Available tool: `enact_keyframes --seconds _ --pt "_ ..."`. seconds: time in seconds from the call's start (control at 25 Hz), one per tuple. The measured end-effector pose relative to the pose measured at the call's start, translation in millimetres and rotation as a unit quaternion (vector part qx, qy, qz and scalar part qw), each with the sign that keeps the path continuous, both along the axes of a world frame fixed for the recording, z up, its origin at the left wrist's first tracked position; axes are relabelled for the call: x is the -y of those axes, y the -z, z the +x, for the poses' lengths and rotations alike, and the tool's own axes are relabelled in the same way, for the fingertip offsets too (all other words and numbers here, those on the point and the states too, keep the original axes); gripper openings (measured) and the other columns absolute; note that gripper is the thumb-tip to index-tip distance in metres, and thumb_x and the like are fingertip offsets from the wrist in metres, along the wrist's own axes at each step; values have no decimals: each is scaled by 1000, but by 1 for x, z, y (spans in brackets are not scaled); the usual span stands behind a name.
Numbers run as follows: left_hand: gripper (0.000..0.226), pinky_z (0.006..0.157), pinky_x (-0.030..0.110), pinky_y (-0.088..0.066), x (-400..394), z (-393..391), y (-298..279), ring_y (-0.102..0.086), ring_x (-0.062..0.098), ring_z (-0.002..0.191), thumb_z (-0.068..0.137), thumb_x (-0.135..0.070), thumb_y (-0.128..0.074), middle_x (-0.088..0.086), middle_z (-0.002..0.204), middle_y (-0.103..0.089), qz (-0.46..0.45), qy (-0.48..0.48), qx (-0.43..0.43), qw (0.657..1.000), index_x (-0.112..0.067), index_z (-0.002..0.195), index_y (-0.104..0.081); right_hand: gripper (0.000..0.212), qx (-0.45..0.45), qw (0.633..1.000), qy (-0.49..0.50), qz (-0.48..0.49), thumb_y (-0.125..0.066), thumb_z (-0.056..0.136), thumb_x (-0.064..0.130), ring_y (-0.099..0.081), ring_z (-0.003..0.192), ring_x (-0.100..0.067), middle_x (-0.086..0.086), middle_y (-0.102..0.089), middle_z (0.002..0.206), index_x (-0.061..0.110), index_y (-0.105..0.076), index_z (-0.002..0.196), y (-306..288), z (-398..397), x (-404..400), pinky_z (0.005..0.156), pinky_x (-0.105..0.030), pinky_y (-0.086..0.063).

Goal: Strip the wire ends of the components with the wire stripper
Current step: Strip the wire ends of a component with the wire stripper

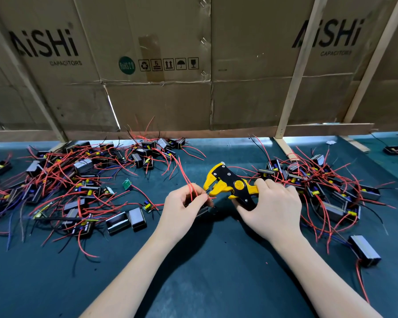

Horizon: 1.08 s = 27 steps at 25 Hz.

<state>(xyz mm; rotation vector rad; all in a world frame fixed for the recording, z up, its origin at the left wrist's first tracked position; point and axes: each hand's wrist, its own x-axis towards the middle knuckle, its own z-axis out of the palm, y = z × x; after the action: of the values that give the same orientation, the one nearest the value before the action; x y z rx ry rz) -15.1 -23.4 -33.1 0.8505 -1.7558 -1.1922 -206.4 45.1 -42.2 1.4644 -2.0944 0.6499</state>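
1. Head view, work surface: one dark teal mat [193, 283] covered the table, with one wall of flattened cardboard boxes [170, 65] along the far edge, braced by pale wooden battens.
2. Hands: two, both bare. The left hand [182, 210] sat at centre, thumb and fingers pinching red wires [187, 180] that rose up and away to the far left. One dark component [201, 211] showed partly under that hand; how it was held could not be told.
3. The right hand [271, 207] lay just right of centre, fingers curled round the handles of one yellow-and-black wire stripper [228, 184]. Its head pointed left, tip right at the pinched wire ends.
4. Left pile [67, 180]: many boxed components tangled in red, black and blue leads; too overlapped to count.
5. Right pile [319, 184]: a second tangle of the same, likewise uncountable.
6. Strays: two boxes side by side [126, 221] near the left pile; one box [363, 250] alone at near right; one small green circuit board [126, 184] by the left pile.
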Motion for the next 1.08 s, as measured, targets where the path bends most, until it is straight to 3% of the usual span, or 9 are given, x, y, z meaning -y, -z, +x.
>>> enact_keyframes --seconds 0.24,0.4,0.52,0.68,0.8,0.88,0.96,1.08 --pt "23 82 35 -50 1 -1 2 -67 25 83 94 -7 -57 1 78 -74 5 -8 9 1000 -17 74 -64 50 -13 1000 -11 -24 -83 59 53 -60 55 -28 -3 -57 58 10 -59 68 -1 0 -1 62 -33 -39" --pt "21 83 50 -48 0 -1 -1 -61 40 85 92 -17 -59 1 78 -74 5 -9 25 1000 -24 73 -65 51 -18 1000 -14 -20 -87 54 52 -57 48 -28 -3 -55 53 11 -56 60 -1 -1 -1 58 -32 -39" --pt "18 84 54 -48 -1 0 -3 -60 42 84 89 -21 -58 2 78 -74 4 -6 31 999 -25 72 -64 54 -17 999 -24 -12 -90 52 50 -54 44 -28 -4 -53 49 11 -52 57 -2 -1 0 54 -29 -38" --pt "21 84 53 -48 -1 1 -5 -61 41 85 94 -13 -59 2 78 -74 2 -6 27 1000 -17 74 -64 53 -5 999 -32 2 -90 53 48 -57 46 -29 -5 -55 49 13 -50 56 -3 2 1 54 -25 -28" --pt "20 80 46 -50 0 0 -4 -60 39 83 95 -11 -58 3 78 -73 -3 -3 25 1000 -15 76 -64 51 15 999 -15 48 -70 72 62 -63 69 -31 -4 -64 68 18 -45 68 -4 1 2 58 -29 -26" --pt "19 69 38 -50 1 0 -3 -58 36 76 95 -13 -59 4 77 -72 -7 -3 25 1000 -15 77 -64 51 24 998 1 64 -64 76 66 -64 74 -31 -4 -65 72 19 -43 71 -4 0 1 59 -30 -25" --pt "20 61 34 -50 2 0 -1 -55 29 61 95 -22 -61 9 74 -70 18 8 15 1000 -12 78 -63 53 16 998 -9 67 -74 69 61 -63 63 -30 -4 -62 62 17 -43 65 -6 4 -1 56 -28 -25" --pt "38 60 35 -44 2 0 2 -53 23 50 87 -47 -64 14 69 -67 71 12 30 997 -10 79 -63 54 -15 1000 -17 21 -88 51 52 -58 47 -27 -4 -55 51 12 -52 58 -4 7 -5 52 -27 -31"
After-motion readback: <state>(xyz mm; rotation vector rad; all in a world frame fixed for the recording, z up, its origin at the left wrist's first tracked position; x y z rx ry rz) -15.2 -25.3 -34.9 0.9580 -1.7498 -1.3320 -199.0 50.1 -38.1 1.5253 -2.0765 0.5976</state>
